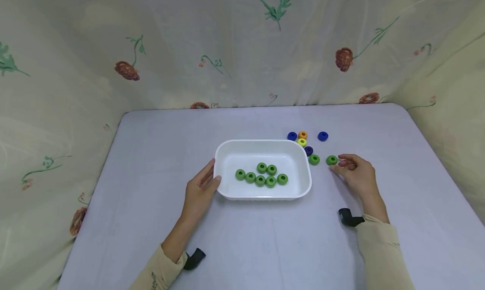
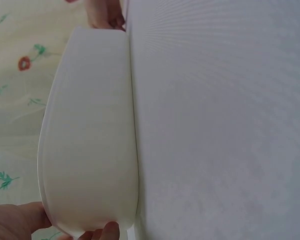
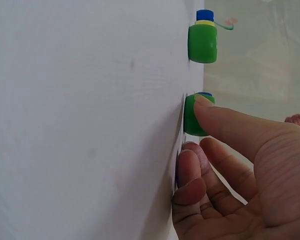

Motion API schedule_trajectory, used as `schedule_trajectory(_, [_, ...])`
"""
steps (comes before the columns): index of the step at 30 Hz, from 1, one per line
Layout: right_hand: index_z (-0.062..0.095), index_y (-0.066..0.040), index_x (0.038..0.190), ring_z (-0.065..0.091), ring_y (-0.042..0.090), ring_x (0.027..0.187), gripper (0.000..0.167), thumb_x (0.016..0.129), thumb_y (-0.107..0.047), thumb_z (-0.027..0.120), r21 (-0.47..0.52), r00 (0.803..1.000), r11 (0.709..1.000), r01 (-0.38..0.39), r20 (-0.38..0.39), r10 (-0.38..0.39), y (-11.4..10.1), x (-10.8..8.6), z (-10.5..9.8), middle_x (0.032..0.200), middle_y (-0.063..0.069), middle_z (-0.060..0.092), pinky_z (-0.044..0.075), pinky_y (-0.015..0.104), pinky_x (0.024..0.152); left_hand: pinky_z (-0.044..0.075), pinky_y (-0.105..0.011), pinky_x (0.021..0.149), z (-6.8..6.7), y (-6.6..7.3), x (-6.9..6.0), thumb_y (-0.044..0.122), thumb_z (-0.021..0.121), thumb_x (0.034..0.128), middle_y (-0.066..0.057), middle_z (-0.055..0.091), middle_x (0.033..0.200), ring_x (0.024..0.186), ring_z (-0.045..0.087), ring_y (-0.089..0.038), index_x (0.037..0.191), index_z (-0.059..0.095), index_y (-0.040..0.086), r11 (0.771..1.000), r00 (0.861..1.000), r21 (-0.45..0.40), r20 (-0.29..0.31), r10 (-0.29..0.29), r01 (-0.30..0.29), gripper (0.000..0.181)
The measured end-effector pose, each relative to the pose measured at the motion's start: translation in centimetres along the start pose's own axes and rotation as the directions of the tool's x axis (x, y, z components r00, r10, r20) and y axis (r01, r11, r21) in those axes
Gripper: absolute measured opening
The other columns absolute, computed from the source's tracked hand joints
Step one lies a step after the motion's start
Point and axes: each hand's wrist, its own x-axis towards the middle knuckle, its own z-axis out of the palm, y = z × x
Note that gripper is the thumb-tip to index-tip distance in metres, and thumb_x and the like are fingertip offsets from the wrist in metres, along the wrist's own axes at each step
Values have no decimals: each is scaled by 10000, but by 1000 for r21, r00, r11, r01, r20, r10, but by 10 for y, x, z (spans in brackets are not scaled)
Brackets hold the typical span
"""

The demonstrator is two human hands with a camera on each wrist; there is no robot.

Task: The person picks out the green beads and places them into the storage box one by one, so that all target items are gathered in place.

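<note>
A white tray (image 1: 235,153) stands on the table with several green beads (image 1: 260,180) lying inside it. My left hand (image 1: 198,196) holds the tray's left end, thumb at the rim and fingers against the outer wall; the left wrist view shows the tray's long side wall (image 2: 90,125). Right of the tray, my right hand (image 1: 359,174) pinches a green bead (image 1: 331,160) that is at the tabletop. In the right wrist view the thumb overlaps this bead (image 3: 191,117). Another green bead (image 1: 314,159) lies between it and the tray.
Behind the tray's right corner lie blue beads (image 1: 292,136), an orange bead (image 1: 302,134) and a yellow bead (image 1: 302,142). One blue bead (image 1: 323,136) lies apart, farther right. A floral curtain (image 1: 227,50) hangs behind the table (image 1: 280,239).
</note>
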Motion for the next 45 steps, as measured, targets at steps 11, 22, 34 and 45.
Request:
schedule_trajectory(11, [611,-62,1342,539,181,877,507,906,-283,746,-14,1000,1000,-2,2,2,-4,2,4,1112,135,637,443,100,574,474,-184,1081,-1,3,-1,137,620,990,-48,470,1553,1413,500,-194,1508,457,165,1000,1000,-17,7,0,0,543])
schedule_trajectory(22, [612,-64,1342,542,197,907,500,913,-286,740,-14,1000,1000,-9,6,9,-3,4,7,1140,145,631,437,92,590,480,-188,1077,-1,3,-1,132,628,985,-52,478,1547,1407,507,-197,1502,467,170,1000,1000,-23,5,-6,7,543])
schedule_trajectory(34, [616,-62,1331,545,202,911,502,909,-305,743,-34,1000,999,1,9,-1,-3,5,8,1133,136,629,439,121,621,485,-198,1072,-1,1,0,134,634,981,-61,480,1545,1405,511,-209,1500,470,162,1000,1000,-29,11,10,-9,545])
schedule_trajectory(45, [627,-39,1303,525,186,905,464,927,-298,712,-28,1000,1000,0,1,0,-5,3,7,1112,122,622,419,121,616,488,-214,1072,-1,1,-1,137,630,983,-74,482,1546,1403,513,-218,1502,468,153,999,1000,-30,16,19,-18,544])
